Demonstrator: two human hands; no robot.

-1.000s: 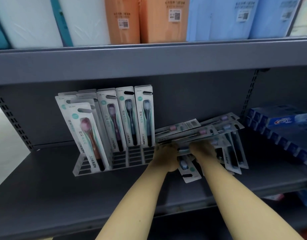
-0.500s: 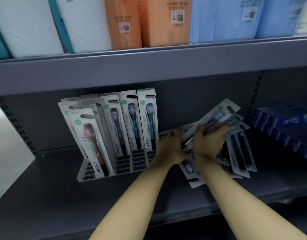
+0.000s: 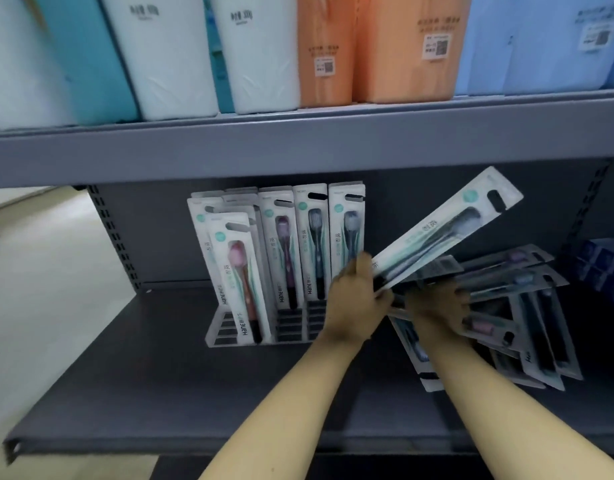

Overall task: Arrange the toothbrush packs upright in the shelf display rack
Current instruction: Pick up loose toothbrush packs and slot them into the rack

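Observation:
A clear slotted display rack (image 3: 229, 327) stands on the grey shelf (image 3: 160, 393); several toothbrush packs (image 3: 281, 251) stand upright in it. My left hand (image 3: 354, 303) grips the lower end of one toothbrush pack (image 3: 447, 230), which slants up to the right just beside the rack's right end. My right hand (image 3: 437, 306) holds a fanned bundle of toothbrush packs (image 3: 513, 278) lying low to the right. More packs (image 3: 541, 355) lie flat on the shelf under that hand.
The upper shelf (image 3: 298, 140) hangs close above, loaded with white, orange and blue tissue packs (image 3: 385, 46). Blue toothpaste boxes (image 3: 603, 268) sit at the far right. The shelf's front edge (image 3: 194, 441) runs below my forearms.
My left hand has lifted one pack out of the bundle and swung its top upward toward the rack. My right hand stays lower with the remaining packs. The view moved closer.

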